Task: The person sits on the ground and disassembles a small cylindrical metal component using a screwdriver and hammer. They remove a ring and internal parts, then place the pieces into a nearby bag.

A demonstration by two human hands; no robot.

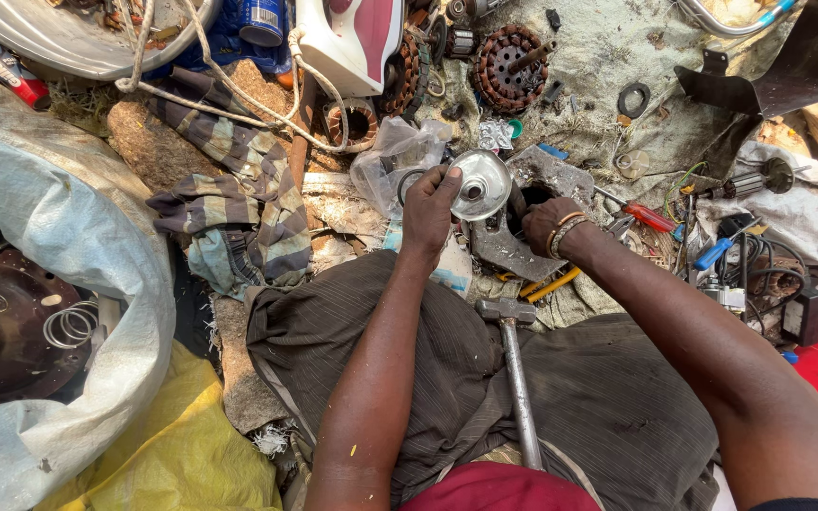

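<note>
Both forearms outstretched, left hand [428,210] fingers pinched, right hand [543,223] curled downward

Bare dirt ground [153,142] carries it all — a striped cloth [239,189] left of centre, a white sack [68,284] and yellow plastic [182,445] near left, a copper-wound stator [513,66] far off, screwdrivers [650,218] right — and a hammer [513,360] on the lap.
</note>
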